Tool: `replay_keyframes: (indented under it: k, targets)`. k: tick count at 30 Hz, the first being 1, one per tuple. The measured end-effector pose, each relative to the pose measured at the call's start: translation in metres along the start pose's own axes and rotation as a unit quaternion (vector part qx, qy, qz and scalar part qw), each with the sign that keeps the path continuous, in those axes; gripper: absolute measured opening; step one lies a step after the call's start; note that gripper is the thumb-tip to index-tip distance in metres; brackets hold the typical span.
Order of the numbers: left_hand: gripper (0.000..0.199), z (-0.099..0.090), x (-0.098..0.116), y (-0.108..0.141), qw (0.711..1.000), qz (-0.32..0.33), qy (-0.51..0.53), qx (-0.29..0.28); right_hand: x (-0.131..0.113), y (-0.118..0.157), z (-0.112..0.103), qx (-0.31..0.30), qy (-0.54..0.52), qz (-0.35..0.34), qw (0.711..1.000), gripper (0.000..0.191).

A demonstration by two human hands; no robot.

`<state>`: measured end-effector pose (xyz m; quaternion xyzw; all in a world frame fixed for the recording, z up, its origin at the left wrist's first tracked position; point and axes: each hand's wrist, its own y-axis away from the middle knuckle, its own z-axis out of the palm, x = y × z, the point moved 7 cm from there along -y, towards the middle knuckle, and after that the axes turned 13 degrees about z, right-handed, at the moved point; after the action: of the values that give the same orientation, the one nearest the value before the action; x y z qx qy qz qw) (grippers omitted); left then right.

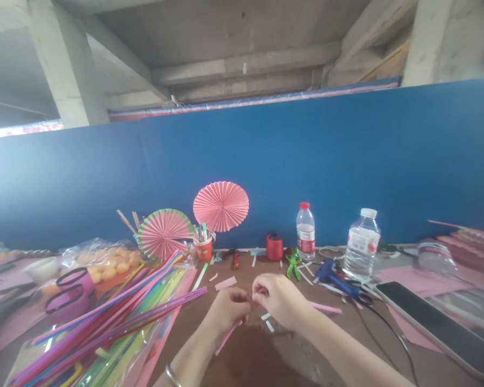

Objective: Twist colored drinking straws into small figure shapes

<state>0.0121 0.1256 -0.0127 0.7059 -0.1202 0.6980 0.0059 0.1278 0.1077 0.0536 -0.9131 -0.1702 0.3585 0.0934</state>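
My left hand point(228, 312) is closed, and a narrow pink paper strip point(226, 342) sticks out below its fingers. Close beside it, my right hand point(280, 301) is curled in a pinch; whatever lies between its fingertips is too small to make out. The fingertips of both hands almost meet above the brown table point(258, 360). Behind my left hand lies a short pink paper piece point(226, 283). Another pink strip point(326, 308) shows past my right wrist. Small white paper scraps point(269, 325) lie under my right hand.
Colourful pipe cleaners point(116, 333) cover the left side. Pleated pink paper fans point(221, 206) and a pen cup point(204, 248) stand behind. A blue glue gun point(339, 278), water bottles point(362, 244), a cable and a phone point(439, 325) are on the right.
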Motion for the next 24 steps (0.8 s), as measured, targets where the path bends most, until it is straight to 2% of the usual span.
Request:
replay_keyframes:
  k: [3, 8, 15, 24]
  targets:
    - [0.006, -0.002, 0.001, 0.003, 0.999, -0.008, 0.036, 0.017, -0.007, 0.004, -0.002, 0.031, 0.032, -0.015, 0.999, 0.012]
    - [0.004, -0.003, 0.0, 0.008, 0.994, -0.025, 0.104, 0.033, -0.008, 0.005, 0.001, 0.042, 0.042, -0.037, 0.998, 0.013]
    - [0.01, 0.002, -0.005, 0.01, 0.977, -0.074, 0.2, 0.022, -0.012, 0.007, 0.001, 0.084, 0.043, -0.074, 0.993, 0.013]
    - [0.01, 0.008, -0.007, 0.016, 0.953, -0.111, 0.28, -0.01, -0.021, 0.015, -0.003, 0.12, 0.019, -0.163, 0.979, 0.012]
